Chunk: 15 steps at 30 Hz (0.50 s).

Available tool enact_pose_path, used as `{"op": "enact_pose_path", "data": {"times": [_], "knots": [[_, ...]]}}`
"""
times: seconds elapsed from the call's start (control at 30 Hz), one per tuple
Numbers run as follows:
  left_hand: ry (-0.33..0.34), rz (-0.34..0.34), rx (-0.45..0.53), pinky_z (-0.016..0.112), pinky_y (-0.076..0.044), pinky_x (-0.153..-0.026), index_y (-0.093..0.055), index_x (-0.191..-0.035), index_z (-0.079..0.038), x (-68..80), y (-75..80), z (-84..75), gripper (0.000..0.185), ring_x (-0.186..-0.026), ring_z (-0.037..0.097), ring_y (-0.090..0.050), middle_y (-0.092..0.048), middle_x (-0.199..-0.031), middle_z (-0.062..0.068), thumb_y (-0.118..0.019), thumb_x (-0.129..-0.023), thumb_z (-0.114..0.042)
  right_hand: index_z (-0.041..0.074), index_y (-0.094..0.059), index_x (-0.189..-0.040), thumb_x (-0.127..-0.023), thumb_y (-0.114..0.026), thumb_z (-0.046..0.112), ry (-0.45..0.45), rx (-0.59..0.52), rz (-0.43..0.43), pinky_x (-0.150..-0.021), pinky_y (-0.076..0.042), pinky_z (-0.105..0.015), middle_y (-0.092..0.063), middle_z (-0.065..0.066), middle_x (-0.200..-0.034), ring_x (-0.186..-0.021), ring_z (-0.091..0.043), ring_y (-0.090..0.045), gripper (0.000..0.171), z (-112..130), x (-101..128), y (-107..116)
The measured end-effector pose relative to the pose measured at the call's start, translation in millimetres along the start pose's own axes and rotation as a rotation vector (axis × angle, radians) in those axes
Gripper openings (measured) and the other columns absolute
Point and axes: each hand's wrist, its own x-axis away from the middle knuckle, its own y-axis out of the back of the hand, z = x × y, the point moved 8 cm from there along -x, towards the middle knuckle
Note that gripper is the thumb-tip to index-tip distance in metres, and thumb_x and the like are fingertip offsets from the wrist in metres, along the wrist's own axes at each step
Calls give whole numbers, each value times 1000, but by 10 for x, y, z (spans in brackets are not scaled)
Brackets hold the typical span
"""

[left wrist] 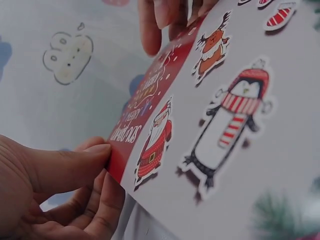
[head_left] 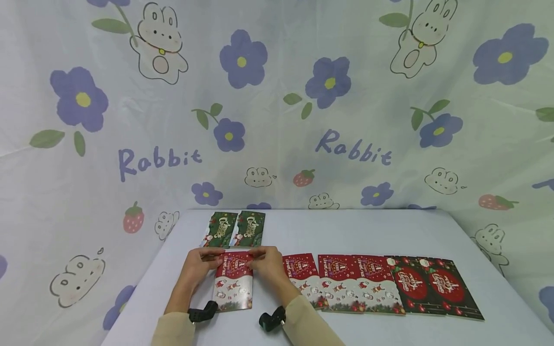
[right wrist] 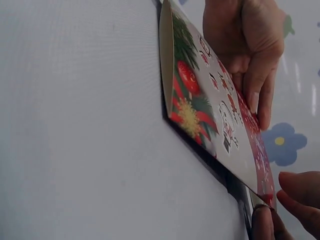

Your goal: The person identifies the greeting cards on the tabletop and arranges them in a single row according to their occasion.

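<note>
Rabbit-print backdrop behind white counter [head_left: 346, 230]; both hands, left [head_left: 200, 265] and right [head_left: 268, 263], pinching red card's [head_left: 233, 283] far corners, tilted up off counter, other cards [head_left: 381, 283] rowed alongside.

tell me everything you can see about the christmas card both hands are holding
The card is thin, glossy card stock with a red top band bearing white lettering and a pale lower part printed with a Santa, a penguin, a reindeer and pine sprigs. It lies lengthwise on the white table, its far end lifted. The left hand and right hand each pinch a far corner. It sits leftmost in the near row.
</note>
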Motion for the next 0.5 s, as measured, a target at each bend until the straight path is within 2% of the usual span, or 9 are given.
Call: {"op": "enact_pose_path", "data": {"times": [0.2,0.5], "knots": [[9,4,24,27,-54,-80,-76,-120,2,10,-14,7,28,-101,23,-66,-70,-112,16,-74,-92,6,6,-82,-106,-81,-85,-6,-12,-51,3,-61,-55,-26,-71,-4,-93,-72,-11,-65,28,-1,14,-14],[-1,12,58,23,-55,-77,-75,-121,4,9,-31,-3,28,-101,21,-64,-67,-119,18,-73,-93,7,8,-82,-105,-81,-81,-10,-9,-88,-4,-65,-56,-27,-72,-2,-102,-79,-13,-66,30,-11,-14,6]]}}
